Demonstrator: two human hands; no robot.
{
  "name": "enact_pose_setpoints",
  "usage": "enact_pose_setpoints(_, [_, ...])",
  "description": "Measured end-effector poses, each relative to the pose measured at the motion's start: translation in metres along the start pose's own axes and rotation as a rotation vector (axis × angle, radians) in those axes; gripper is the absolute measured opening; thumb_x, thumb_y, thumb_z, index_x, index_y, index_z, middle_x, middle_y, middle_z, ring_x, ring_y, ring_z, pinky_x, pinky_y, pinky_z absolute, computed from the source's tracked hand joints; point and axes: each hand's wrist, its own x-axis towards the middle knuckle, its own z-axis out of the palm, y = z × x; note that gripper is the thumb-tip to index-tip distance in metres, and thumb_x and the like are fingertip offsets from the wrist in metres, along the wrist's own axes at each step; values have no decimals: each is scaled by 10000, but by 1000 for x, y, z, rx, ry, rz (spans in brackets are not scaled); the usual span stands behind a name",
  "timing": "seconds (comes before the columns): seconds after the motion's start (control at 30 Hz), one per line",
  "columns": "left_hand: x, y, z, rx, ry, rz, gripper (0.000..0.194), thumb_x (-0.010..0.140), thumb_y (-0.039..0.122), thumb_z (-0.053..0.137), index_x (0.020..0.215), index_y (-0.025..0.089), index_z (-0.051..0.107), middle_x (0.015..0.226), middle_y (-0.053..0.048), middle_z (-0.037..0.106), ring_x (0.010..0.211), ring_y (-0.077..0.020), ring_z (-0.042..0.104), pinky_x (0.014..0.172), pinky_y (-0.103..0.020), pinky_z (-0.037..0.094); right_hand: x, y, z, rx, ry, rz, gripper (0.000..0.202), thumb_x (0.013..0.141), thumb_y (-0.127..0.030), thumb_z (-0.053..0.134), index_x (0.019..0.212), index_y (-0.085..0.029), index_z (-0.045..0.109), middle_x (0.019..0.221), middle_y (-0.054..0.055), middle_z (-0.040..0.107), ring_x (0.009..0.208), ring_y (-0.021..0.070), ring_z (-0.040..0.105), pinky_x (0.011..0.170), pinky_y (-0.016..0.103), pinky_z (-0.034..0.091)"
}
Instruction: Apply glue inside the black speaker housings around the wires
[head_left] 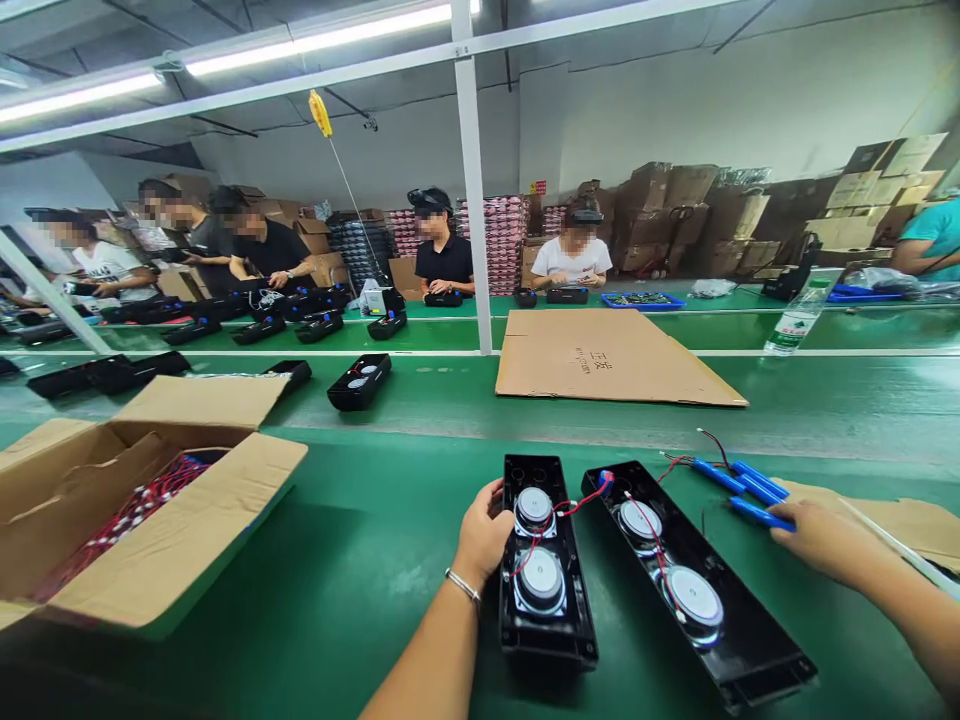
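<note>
Two open black speaker housings lie on the green bench in front of me, each with two round drivers and red wires. My left hand grips the left edge of the left housing. The right housing lies untouched beside it. My right hand reaches to the right and closes on a blue battery cell, one of several blue cells with red and black leads lying there.
An open cardboard box of red-wired parts stands at the left. A flat cardboard sheet lies on the belt beyond, with black housings along it. A water bottle stands at the right. Several people work at the far bench.
</note>
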Motion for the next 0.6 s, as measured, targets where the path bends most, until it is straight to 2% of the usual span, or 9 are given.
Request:
enact_pose_setpoints(0.1, [-1,-3,0,18,-7,4,502,605,30,506,1098,112,551,1126,-119,624,1031,-215,590,952,-335,442,2,-8,-15,81,-92,24,200,540,-483,564,565,-293,622,584,65,605,614,341,595,586,483,473])
enact_pose_setpoints(0.2, [0,-6,0,42,-17,14,506,608,37,503,1107,114,548,1135,-116,618,1035,-211,587,943,-320,447,1,-45,-34,317,-174,29,391,681,-638,491,840,-324,663,826,12,675,821,298,627,698,416,525])
enact_pose_setpoints(0.27, [1,-7,0,53,-35,21,504,616,44,502,1113,117,545,1141,-115,616,1039,-209,585,939,-313,450,-1,-89,-40,540,-189,15,439,679,-626,579,984,-314,630,1045,3,643,1031,285,560,861,394,484])
enact_pose_setpoints(0.33, [1,-8,0,55,-46,28,499,619,51,510,1112,119,548,1143,-115,616,1049,-211,582,944,-312,447,-4,-141,-37,652,-194,-61,470,656,-587,645,972,-241,610,1020,61,638,1015,292,555,900,414,451])
enact_pose_setpoints(0.4, [2,-8,0,48,-53,37,496,617,53,514,1107,119,553,1147,-115,616,1059,-212,577,950,-310,444,-4,-193,-27,712,-206,-146,571,677,-532,647,1150,-245,506,976,38,628,917,220,587,820,332,489])
enact_pose_setpoints(0.47, [2,-9,0,33,-56,40,493,611,48,512,1096,124,559,1143,-109,619,1057,-208,579,948,-305,446,-1,-238,-13,678,-307,-273,598,761,-484,559,1278,-241,385,921,25,610,733,167,589,657,291,504])
enact_pose_setpoints(0.53, [3,-11,1,16,-61,50,493,606,43,510,1087,136,564,1133,-97,626,1045,-202,586,938,-297,453,4,-271,1,613,-393,-366,486,808,-439,485,1238,-218,432,918,32,604,656,149,573,599,285,492])
enact_pose_setpoints(0.6, [3,-12,1,1,-68,71,492,602,44,508,1080,144,569,1120,-89,633,1034,-200,591,930,-294,457,9,-294,13,555,-404,-422,361,803,-401,503,1105,-207,544,938,39,608,745,169,582,690,307,490])
